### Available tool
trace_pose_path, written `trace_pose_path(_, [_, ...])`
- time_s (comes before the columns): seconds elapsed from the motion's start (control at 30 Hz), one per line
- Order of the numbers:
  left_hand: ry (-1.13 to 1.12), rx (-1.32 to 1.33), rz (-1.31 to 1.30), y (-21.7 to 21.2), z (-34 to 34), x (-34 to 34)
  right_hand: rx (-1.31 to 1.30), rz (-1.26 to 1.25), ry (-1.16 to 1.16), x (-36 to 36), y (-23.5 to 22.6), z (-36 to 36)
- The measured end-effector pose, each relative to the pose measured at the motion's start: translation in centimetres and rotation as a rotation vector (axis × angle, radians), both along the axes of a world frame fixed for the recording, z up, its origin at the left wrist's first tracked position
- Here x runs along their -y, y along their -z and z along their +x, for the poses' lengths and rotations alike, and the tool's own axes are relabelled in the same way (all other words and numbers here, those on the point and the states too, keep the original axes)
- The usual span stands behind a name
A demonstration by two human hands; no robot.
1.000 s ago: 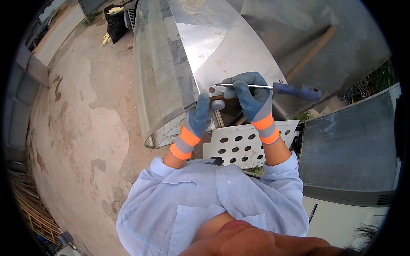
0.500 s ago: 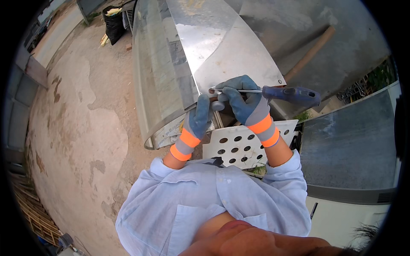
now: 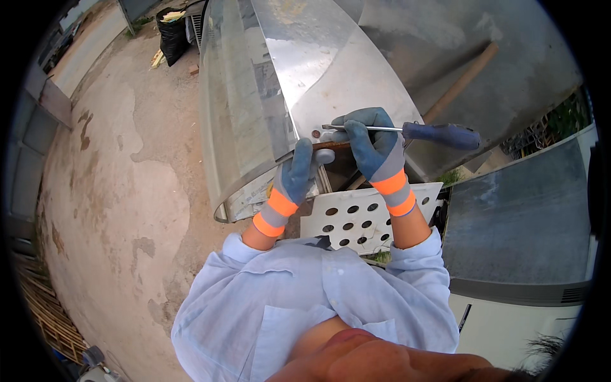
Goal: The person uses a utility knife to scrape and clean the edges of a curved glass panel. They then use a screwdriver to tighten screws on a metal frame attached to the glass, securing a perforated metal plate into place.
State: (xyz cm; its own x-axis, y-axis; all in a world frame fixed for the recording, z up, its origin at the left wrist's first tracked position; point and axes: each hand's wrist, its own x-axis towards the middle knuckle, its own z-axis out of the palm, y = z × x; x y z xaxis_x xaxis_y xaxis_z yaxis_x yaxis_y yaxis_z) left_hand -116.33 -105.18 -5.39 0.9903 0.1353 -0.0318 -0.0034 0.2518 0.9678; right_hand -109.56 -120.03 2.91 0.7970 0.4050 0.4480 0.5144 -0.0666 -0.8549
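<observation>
At the near corner of the metal sheet (image 3: 356, 89), the right hand (image 3: 372, 143) holds a screwdriver (image 3: 417, 131) crosswise, its tip pointing left, just beside a rusty fastener (image 3: 316, 134) but apart from it. The gloved thumb and fingers pinch the shaft, while the blue handle juts out to the right, beyond the palm; gripping so far forward probably gives finer control of the tip than force. The left hand (image 3: 296, 172) is at the sheet's lower edge, next to a round grey piece (image 3: 324, 156), perhaps to steady that corner. Its forefinger points up along the edge; whether the other fingers are pinching anything I cannot tell.

The sheet is pale and shiny, with a yellowish stain toward its far end and a rusty strip (image 3: 332, 146) under the near edge. A curved clear panel (image 3: 232, 127) stands along its left side, and a wooden stick (image 3: 468, 76) slants past its right. Below the hands is a white panel (image 3: 360, 216) with round holes. All this is outdoors: worn, patchy ground (image 3: 121, 191) spreads to the left, with a black bag (image 3: 173, 39) farther off and a large grey panel (image 3: 515, 223) to the right.
</observation>
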Motion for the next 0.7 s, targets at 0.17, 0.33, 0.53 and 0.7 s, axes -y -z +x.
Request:
trace_pose_path(0.17, [-0.016,0.024,0.138,0.3,0.1,-0.2,0.086,-0.139,-0.002,-0.6,0.2,0.0])
trace_pose_path(0.33, [-0.036,0.069,0.195,0.4,0.0,-0.2,0.026,-0.098,-0.024,-1.0,0.1,-0.6])
trace_pose_path(0.53, [-0.024,0.013,-0.093,0.1,0.2,0.2,0.152,-0.223,-0.01,-1.0,-1.0,-1.1])
trace_pose_path(0.7, [0.016,-0.049,-0.112,0.2,0.1,-0.2,0.297,-0.372,-0.014,-1.2,-2.0,-1.0])
